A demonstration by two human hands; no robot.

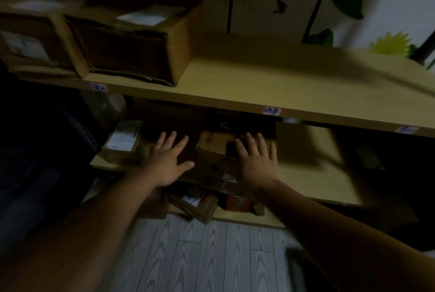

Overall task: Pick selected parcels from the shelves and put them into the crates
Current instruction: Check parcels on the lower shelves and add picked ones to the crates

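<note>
Overhanging top shelf [259, 84] w/ boxes [131, 39] — labelled parcel [122, 138] lower left.

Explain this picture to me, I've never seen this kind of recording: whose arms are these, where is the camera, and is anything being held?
There is no machine here. A person wears one wide-angle camera on the head, looking forward and down, so the two bare arms are their own. The left hand and the right hand are both open, fingers spread, reaching to the cardboard parcels on the middle shelf. Neither grips anything; the picture is too dark and blurred to tell whether they touch. A labelled parcel lies further left on that shelf. The top shelf carries two larger boxes at its left end. The lowest shelf holds jumbled parcels, above a grey wood-pattern floor.
</note>
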